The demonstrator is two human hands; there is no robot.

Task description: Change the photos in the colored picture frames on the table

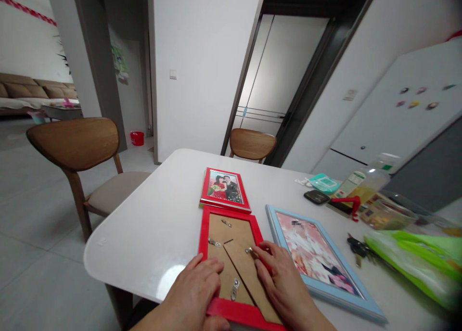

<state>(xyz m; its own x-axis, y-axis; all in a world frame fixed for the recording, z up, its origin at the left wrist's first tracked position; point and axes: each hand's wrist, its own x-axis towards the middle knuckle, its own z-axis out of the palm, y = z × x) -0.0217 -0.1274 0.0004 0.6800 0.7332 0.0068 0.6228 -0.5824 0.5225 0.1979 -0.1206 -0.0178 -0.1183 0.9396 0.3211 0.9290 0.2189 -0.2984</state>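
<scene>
A red photo frame (246, 309) lies face down on the white table, its brown backing board (234, 232) uppermost with a dark diagonal slit across it. Several small metal clips (235, 288) sit around the board. My left hand (197, 290) grips the frame's near left side, its fingers lying over the edge and onto the board. With fingers bent, my right hand (283, 278) reaches over the right side, fingertips against a metal clip (248, 250). Touching the far end is a second red frame (243, 191), face up, showing a photo of two people.
To the right lies a light-blue photo frame (317, 225) with a pink picture. Beyond are keys (357, 248), a green plastic bag (415, 259), a bottle (364, 182), a black object (316, 197) and a teal packet (325, 182). Wooden chairs (77, 143) stand by the table (144, 235).
</scene>
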